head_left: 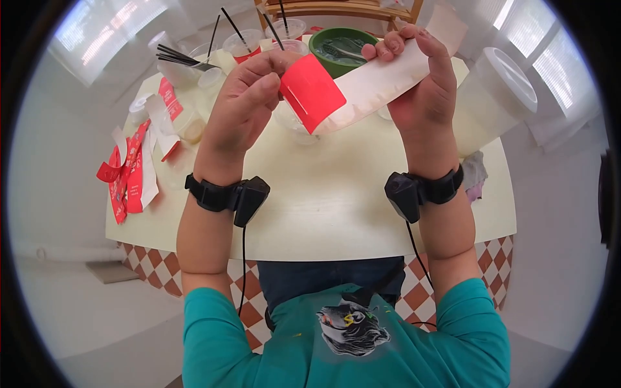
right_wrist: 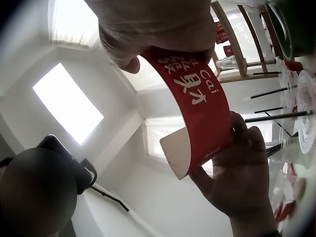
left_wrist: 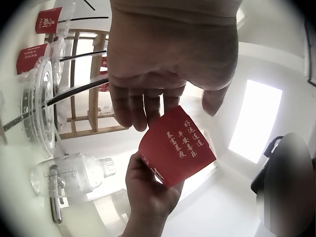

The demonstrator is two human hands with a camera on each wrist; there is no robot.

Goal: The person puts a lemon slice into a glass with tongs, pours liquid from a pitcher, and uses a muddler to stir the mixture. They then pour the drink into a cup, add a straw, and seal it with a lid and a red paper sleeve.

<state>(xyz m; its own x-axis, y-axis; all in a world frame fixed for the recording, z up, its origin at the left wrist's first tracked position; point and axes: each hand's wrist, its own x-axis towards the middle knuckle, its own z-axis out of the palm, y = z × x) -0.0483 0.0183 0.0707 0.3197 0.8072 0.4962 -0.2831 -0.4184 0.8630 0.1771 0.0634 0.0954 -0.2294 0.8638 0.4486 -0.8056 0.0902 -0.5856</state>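
The red-and-white paper strip (head_left: 315, 89) hangs in the air above the surface (head_left: 343, 220), toward its far edge. The left hand's (head_left: 246, 97) grip lightly pinches the curled end; the right hand's (head_left: 424, 97) grip bends around the other. Gentle, even curling should avoid creases.

1. Beyond and between your left hand (head_left: 249, 97) and right hand (head_left: 428, 97), you have a green bowl (head_left: 330, 65).
2. Right of your right hand stands a jug (head_left: 488, 97).
3. You'll see a cloth (head_left: 474, 173) right of that wrist.
4. Black straws (head_left: 183, 58) fan out left of your left hand.
5. Past both hands, you face a wooden rack (head_left: 343, 9).
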